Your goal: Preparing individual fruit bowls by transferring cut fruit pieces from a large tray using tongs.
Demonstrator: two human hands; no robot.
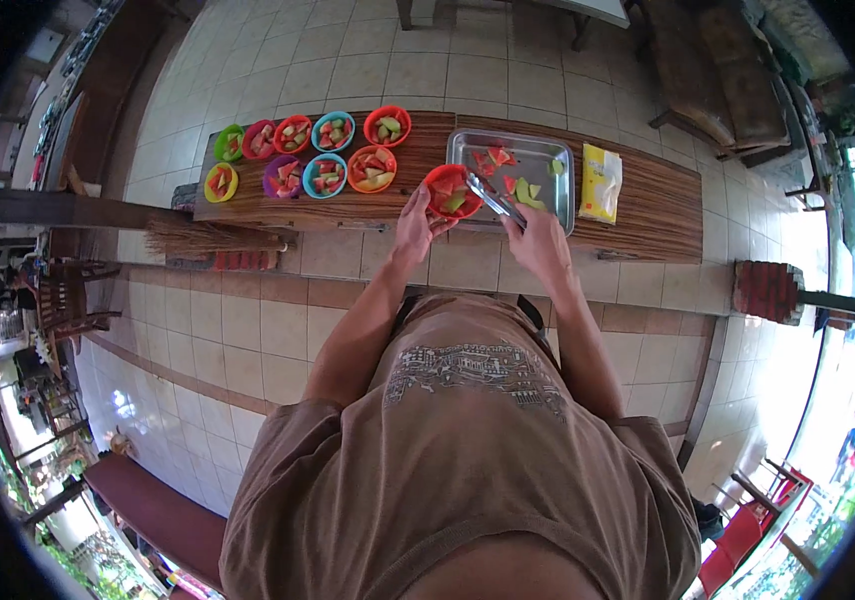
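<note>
My left hand (416, 229) holds a red bowl (435, 210) of cut fruit, with watermelon and pale green melon pieces in it. In my right hand (540, 244) is a pair of metal tongs (491, 196), its tips at the bowl's right rim. Whether the tips pinch any fruit is too small to tell. Just beyond and to the right lies a rectangular metal tray (564, 191). Watermelon pieces (495, 157) and green melon pieces (529, 192) are scattered in it. The bowl overlaps the tray's left edge in view.
Several coloured bowls of fruit, among them an orange bowl (372, 169) and a blue bowl (333, 132), stand in two rows on the left of the wooden table (645, 202). A yellow and white packet (600, 184) lies right of the tray. A twig broom (217, 238) rests by the table's left front.
</note>
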